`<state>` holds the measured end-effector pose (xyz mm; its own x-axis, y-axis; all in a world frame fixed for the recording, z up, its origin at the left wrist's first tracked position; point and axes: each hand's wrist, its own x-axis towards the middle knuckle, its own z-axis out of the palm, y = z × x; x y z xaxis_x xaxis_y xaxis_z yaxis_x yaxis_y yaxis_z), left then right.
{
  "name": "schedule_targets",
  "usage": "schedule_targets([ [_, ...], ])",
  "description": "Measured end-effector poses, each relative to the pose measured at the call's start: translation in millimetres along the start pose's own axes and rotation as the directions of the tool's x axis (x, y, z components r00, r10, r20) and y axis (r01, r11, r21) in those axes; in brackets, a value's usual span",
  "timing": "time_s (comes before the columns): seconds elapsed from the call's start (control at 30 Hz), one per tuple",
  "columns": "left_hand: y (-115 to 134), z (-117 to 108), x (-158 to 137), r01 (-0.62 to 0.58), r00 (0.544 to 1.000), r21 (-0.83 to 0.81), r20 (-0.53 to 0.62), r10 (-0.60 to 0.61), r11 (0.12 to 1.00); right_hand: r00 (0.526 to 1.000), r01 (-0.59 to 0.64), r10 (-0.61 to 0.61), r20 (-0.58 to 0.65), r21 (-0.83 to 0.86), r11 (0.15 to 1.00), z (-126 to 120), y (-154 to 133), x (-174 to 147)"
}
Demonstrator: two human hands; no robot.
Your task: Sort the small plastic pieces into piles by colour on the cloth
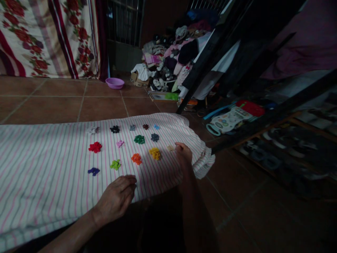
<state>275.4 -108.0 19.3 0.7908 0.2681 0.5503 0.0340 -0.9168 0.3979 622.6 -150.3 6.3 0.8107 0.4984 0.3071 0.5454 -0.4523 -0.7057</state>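
My right hand [184, 153] is at the right end of the striped cloth, its fingertips pinched together beside a small pile of beige pieces [171, 148]. What they hold, if anything, is too small to make out. My left hand [119, 195] hovers at the near edge with fingers curled together, their inside hidden. Closest to it are lime green pieces [115, 164], orange pieces [136, 159] and dark blue pieces [94, 171]. Yellow pieces [154, 153] lie left of my right hand. Further piles include red pieces [95, 147], dark green pieces [139, 139] and black pieces [114, 129].
The striped cloth [60, 168] covers a long surface over a tiled floor [102, 107]. Beyond stand a purple basin [115, 83] and a heap of clothes [173, 58]. At right are a dark slanted post [202, 63], a toy panel [231, 119] and a shoe rack [286, 123].
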Motion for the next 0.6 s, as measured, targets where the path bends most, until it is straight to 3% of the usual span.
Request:
schedule_targets([
  [0.13, 3, 0, -4, 0.012, 1.000, 0.040, 0.028, -0.014, 0.999, 0.999, 0.040, -0.040, 0.004, 0.038, 0.998, -2, -12, -1],
  [0.23, 5, -2, -9, 0.007, 0.998, 0.083, 0.064, -0.013, 0.996, 0.982, 0.165, -0.174, 0.077, 0.105, 0.981, 8, -37, -8],
  [0.3, 6, -3, -12, -0.005, 0.996, 0.102, 0.089, -0.004, 0.995, 0.944, 0.285, -0.305, 0.128, 0.151, 0.947, 18, -61, -19],
  [0.37, 7, -6, -15, -0.015, 0.995, 0.112, 0.099, 0.004, 0.994, 0.865, 0.420, -0.459, 0.203, 0.208, 0.884, 30, -88, -34],
  [0.47, 10, -12, -17, -0.025, 0.997, 0.128, 0.072, 0.015, 0.992, 0.686, 0.593, -0.668, 0.287, 0.311, 0.743, 44, -124, -63],
  [0.6, 13, -25, -16, 0.037, 0.998, 0.120, -0.062, -0.029, 0.992, 0.578, 0.662, -0.743, 0.338, 0.339, 0.669, 56, -153, -103],
])
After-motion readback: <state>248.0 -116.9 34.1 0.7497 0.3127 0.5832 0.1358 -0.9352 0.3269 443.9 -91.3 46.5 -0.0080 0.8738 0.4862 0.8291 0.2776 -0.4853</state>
